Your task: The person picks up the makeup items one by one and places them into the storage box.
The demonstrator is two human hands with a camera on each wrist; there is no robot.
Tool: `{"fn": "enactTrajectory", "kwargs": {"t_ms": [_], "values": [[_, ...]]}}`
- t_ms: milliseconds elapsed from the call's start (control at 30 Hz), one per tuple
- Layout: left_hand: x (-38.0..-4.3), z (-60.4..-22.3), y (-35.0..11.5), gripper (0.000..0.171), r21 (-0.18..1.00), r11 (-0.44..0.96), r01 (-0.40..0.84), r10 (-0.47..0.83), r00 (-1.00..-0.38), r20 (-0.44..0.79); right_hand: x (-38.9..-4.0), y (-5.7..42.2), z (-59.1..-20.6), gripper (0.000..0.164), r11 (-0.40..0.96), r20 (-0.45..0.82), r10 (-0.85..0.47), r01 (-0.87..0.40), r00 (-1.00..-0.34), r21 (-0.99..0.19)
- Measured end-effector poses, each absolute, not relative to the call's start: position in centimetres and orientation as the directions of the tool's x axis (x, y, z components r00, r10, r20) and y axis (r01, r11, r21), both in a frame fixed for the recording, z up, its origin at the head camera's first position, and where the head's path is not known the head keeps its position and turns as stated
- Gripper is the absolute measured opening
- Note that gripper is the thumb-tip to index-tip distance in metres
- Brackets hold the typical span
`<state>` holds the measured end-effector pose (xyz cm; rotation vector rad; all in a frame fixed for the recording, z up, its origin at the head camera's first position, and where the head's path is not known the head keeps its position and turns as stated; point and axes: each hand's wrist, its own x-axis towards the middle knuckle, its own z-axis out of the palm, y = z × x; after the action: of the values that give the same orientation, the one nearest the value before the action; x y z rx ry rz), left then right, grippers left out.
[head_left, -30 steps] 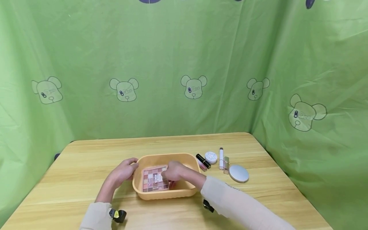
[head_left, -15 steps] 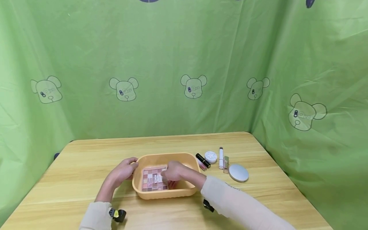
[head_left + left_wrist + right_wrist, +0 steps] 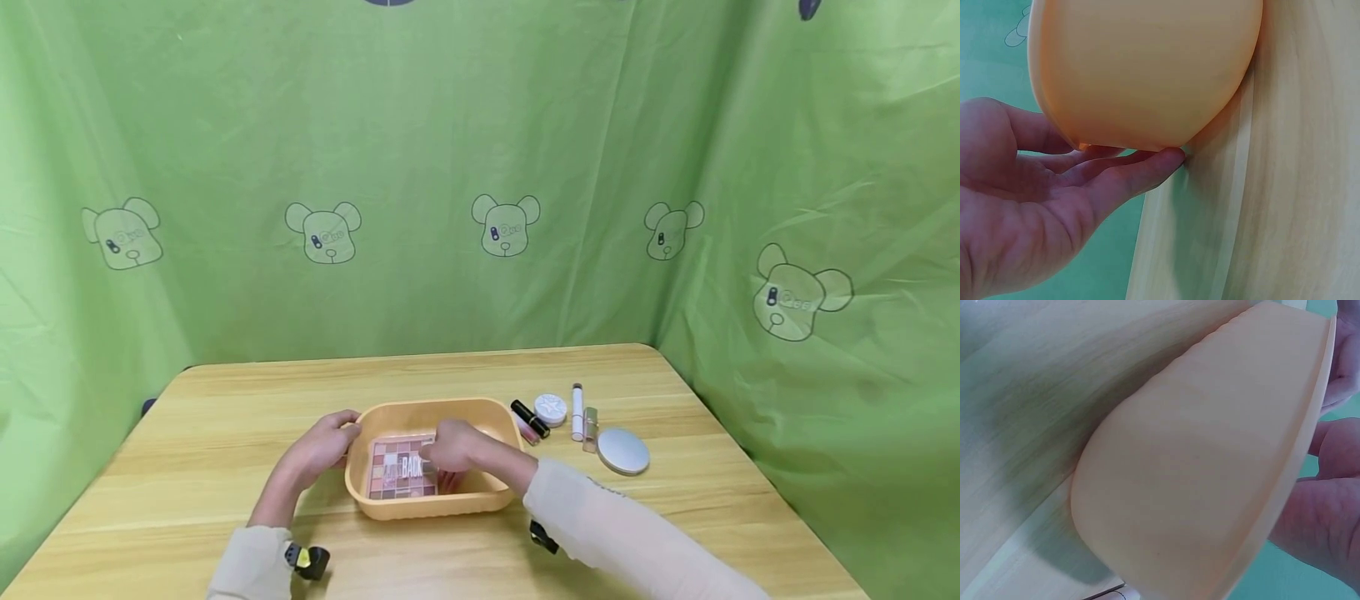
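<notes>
An orange plastic basket [image 3: 431,506] stands on the table. My left hand [image 3: 321,447] grips its left end, thumb at the rim; in the left wrist view the fingers curl under the wall [image 3: 1147,75]. Inside, an eyeshadow palette [image 3: 401,483] with a clear printed lid lies toward the left. My right hand [image 3: 453,446] reaches in and touches the palette's right part; its fingertips are hidden, and the basket wall [image 3: 1197,450] screens most of it in the right wrist view. Reddish slim items [image 3: 450,482], partly covered, lie right of the palette.
Right of the basket lie a black tube [image 3: 530,418], a pinkish tube [image 3: 527,430], a round white case with a star [image 3: 551,409], a white pen-like tube [image 3: 577,412], a clear-based lipstick [image 3: 590,429] and a round silver compact [image 3: 623,451]. Green curtains enclose the table [image 3: 300,383].
The palette has slid slightly left inside the basket, showing more of the reddish items beside it. Both hands and the basket stay nearly in place.
</notes>
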<state>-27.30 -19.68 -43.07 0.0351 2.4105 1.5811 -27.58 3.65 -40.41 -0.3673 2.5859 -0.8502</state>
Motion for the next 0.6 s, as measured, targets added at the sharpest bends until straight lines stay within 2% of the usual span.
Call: {"fn": "enactTrajectory", "kwargs": {"t_ms": [200,433,600], "values": [[-27.2,-43.1,-19.7,0.044,0.904,0.412,-0.112,0.161,-0.968,-0.193,-27.6,3.7,-40.5,0.031,0.776,-0.305,-0.359,-0.101,-0.882,-0.623],[-27.2,-43.1,-19.6,0.044,0.905,0.41,-0.116,0.158,-0.968,-0.196,-28.1,4.3,-40.2,0.023,0.82,-0.236,-0.378,-0.205,-0.895,-0.534],[-27.2,-43.0,-19.7,0.045,0.903,0.414,-0.117,0.161,-0.967,-0.199,-28.4,4.8,-39.8,0.028,0.841,-0.189,-0.373,-0.246,-0.908,-0.481]]}}
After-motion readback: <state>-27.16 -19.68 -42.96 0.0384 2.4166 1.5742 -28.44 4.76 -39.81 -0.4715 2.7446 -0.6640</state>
